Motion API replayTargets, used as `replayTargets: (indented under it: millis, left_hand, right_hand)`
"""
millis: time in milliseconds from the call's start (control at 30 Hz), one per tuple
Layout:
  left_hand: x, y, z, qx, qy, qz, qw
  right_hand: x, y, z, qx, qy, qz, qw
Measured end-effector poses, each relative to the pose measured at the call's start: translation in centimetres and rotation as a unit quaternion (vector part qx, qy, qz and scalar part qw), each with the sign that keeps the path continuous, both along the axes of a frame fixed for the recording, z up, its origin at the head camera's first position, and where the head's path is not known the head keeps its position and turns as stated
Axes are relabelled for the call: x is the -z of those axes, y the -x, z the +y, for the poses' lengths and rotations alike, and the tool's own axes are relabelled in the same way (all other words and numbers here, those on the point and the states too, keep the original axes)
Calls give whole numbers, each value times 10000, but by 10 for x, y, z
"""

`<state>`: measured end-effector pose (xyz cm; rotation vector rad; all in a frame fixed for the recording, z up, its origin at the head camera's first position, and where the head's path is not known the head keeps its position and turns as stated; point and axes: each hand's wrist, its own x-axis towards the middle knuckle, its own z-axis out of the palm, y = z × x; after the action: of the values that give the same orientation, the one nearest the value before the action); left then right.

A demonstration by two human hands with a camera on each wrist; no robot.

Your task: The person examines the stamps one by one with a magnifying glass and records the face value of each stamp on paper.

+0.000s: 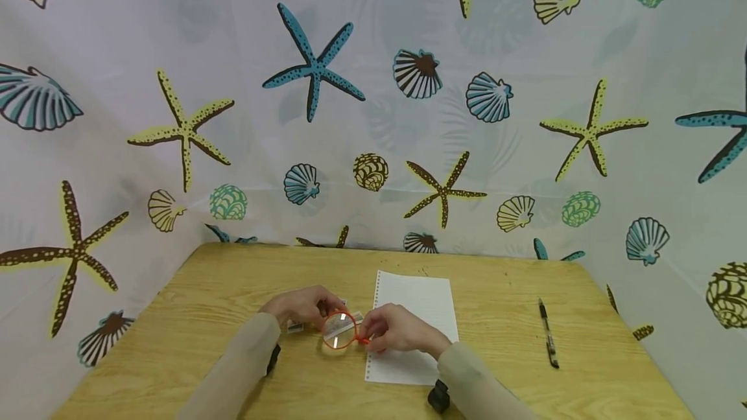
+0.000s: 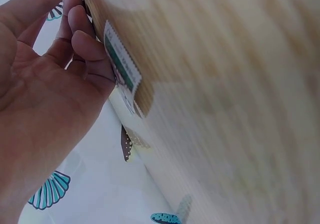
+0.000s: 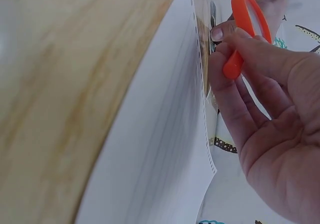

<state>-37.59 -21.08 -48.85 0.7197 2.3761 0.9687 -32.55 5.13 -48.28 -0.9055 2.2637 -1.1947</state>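
Note:
My right hand (image 1: pixel 403 329) pinches the handle of an orange-rimmed magnifying glass (image 3: pixel 245 15) between thumb and fingers. Its round lens lies left of the hand in the head view, with a pale strip showing through the glass. Close behind the lens, my left hand (image 1: pixel 306 305) is low over the tabletop with bent fingers beside several small postage stamps. One stamp (image 2: pixel 121 59) with a green band and toothed edge sits by those fingers in the left wrist view; another stamp (image 1: pixel 295 326) is left of the lens. Whether the left fingertips pinch a stamp is hidden.
A lined sheet of paper (image 1: pixel 417 303) with a perforated left edge lies partly beneath the right hand. Further right is a black pen (image 1: pixel 547 332). The wooden table (image 1: pixel 496 381) is enclosed by a white curtain (image 1: pixel 362 128) printed with shells and starfish.

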Motion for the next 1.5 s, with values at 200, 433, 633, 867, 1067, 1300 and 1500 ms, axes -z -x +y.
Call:
replayTargets:
  millis: [200, 433, 633, 867, 1067, 1300, 1500]
  left_hand:
    - [0, -4, -1, -28, -54, -131, 9999]
    - [-1, -6, -1, 30, -107, -58, 9999]
    - [-1, -5, -1, -29, 2, -168, 9999]
    - [-2, -3, -1, 120, 54, 102, 9999]
    - [-2, -3, 0, 136, 39, 212, 9997]
    - [-1, -1, 0, 336, -117, 235, 9991]
    - [-1, 0, 1, 199, -66, 218, 9995]
  right_hand:
    - [0, -4, -2, -160, 197, -227, 9994]
    - [-1, -7, -4, -173, 200, -250, 9993]
    - [-1, -8, -4, -223, 202, -247, 9992]
    - [-2, -7, -4, -227, 134, -97, 9996]
    - [-2, -6, -5, -317, 62, -9, 9995]
    - [-1, -5, -3, -426, 98, -12, 9990]
    - [1, -4, -3, -470, 115, 16, 9988]
